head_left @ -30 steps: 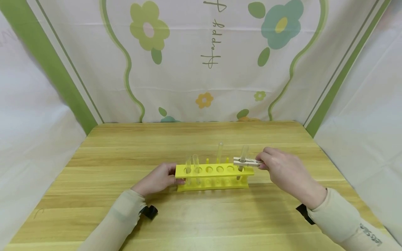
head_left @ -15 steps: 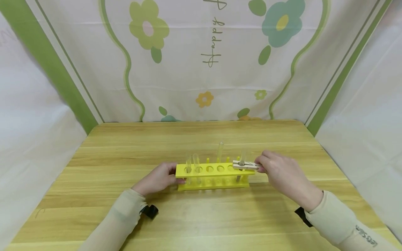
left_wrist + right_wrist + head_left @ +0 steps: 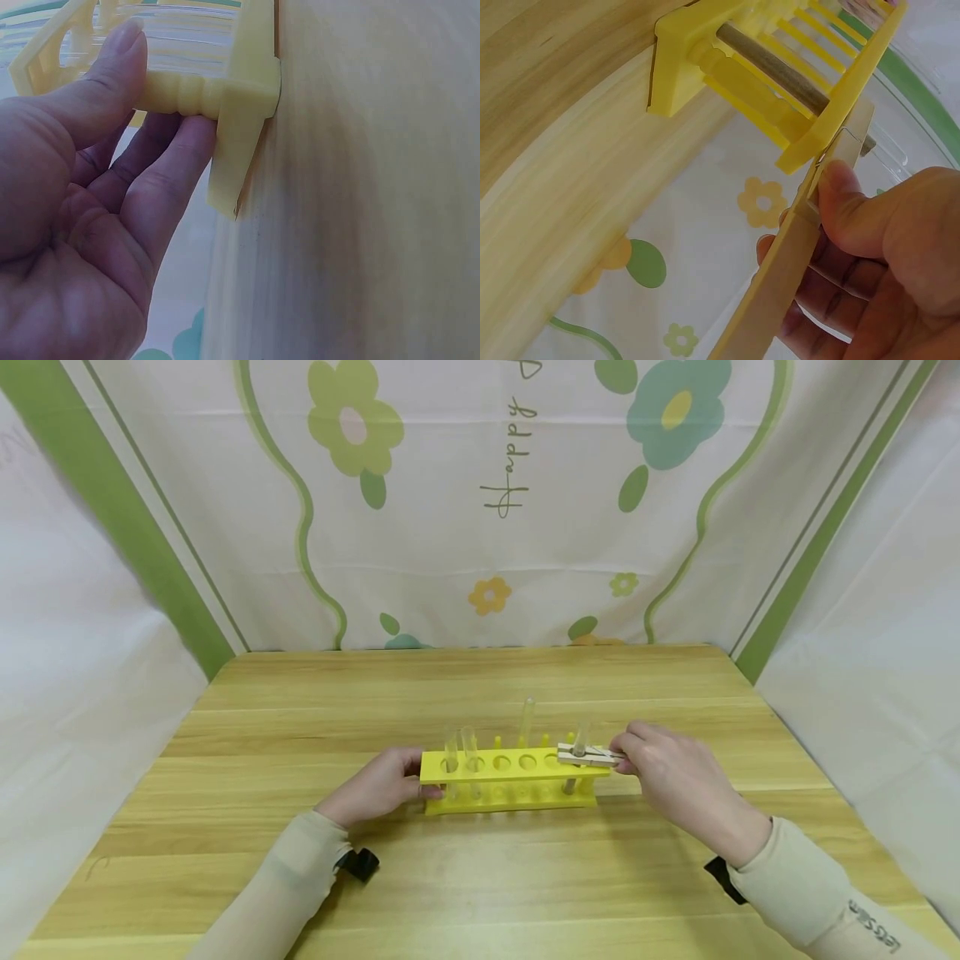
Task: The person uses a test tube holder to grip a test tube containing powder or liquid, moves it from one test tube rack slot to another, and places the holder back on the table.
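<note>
In the head view a yellow test tube rack [image 3: 517, 778] stands on the table. My left hand [image 3: 378, 789] grips its left end; the left wrist view shows thumb and fingers around the end post [image 3: 180, 94]. My right hand [image 3: 682, 781] pinches a wooden test tube clamp [image 3: 769, 292], whose jaws sit around a glass test tube [image 3: 582, 735] just over the top plate. That tube stands in the rightmost hole, and its lower part [image 3: 772, 66] looks grey-brown inside. Whether its bottom touches the base of the rack is hard to tell.
Two clear test tubes, one here [image 3: 469, 742], stand in the leftmost holes. Another tube [image 3: 528, 720] rises behind the top plate, along the row of yellow pegs [image 3: 498, 742]. The wooden table [image 3: 480, 693] ends at a flowered cloth [image 3: 420, 552].
My right hand has come down slightly with the clamp, and the tube sits lower in the rack's right hole. In the last half second almost nothing moves. My left hand stays put.
</note>
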`<state>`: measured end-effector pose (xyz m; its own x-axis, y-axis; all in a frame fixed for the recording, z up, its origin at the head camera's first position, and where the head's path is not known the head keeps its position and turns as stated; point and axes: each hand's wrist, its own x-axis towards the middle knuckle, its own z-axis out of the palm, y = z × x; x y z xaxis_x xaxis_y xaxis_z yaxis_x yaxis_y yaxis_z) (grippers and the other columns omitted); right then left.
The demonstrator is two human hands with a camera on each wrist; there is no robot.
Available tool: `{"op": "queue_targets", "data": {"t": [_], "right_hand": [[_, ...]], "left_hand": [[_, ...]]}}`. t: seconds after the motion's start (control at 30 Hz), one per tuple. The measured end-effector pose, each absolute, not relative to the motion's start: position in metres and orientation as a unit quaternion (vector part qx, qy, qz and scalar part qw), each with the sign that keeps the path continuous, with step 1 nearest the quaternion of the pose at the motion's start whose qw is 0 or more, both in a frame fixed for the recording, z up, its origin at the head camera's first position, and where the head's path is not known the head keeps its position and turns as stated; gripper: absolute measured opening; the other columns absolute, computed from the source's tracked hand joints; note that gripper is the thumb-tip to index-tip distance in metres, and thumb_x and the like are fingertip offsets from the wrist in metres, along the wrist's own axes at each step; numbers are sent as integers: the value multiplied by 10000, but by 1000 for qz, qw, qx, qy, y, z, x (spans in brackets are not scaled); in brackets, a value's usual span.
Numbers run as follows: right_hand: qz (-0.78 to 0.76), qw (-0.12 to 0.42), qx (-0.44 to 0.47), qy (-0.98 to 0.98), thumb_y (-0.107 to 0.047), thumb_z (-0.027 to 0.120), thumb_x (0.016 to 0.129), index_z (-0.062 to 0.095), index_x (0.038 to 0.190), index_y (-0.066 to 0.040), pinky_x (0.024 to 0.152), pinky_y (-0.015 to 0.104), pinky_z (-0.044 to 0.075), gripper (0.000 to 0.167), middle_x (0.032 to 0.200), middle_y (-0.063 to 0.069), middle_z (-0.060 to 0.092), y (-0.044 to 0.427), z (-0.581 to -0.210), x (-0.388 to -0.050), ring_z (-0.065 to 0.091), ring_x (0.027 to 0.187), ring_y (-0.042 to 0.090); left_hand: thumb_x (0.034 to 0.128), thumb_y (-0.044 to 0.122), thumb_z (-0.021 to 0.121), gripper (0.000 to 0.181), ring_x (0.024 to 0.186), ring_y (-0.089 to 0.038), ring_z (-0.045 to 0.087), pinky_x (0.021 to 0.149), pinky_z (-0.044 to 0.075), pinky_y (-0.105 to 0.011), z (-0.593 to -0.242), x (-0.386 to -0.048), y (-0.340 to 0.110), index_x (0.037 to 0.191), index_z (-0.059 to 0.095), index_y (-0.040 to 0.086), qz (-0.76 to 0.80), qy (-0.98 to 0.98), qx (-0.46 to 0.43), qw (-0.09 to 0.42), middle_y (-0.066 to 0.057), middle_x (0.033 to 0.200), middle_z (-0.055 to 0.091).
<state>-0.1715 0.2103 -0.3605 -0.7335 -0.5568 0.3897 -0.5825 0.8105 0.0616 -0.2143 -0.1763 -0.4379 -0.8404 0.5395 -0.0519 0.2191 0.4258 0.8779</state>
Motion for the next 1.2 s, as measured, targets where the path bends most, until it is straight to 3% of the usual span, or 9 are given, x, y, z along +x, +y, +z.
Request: {"op": "queue_targets", "data": {"t": [0.63, 1.2], "right_hand": [[30, 197, 304, -932, -96, 822, 799, 712, 897, -67, 476, 265, 447, 150, 817, -10, 602, 211, -361, -172, 543, 613, 111], [27, 262, 321, -910, -70, 808, 796, 706, 855, -43, 431, 257, 412, 121, 766, 0, 570, 211, -356, -172, 495, 553, 100]], "left_hand": [[877, 135, 764, 298, 1039, -142, 632, 897, 503, -383, -438, -214, -175, 1166, 707, 181, 483, 834, 212, 163, 26, 1131, 707], [891, 137, 754, 299, 1020, -138, 644, 872, 507, -332, -438, -215, -177, 1176, 704, 210, 475, 833, 230, 166, 68, 1120, 706]]}}
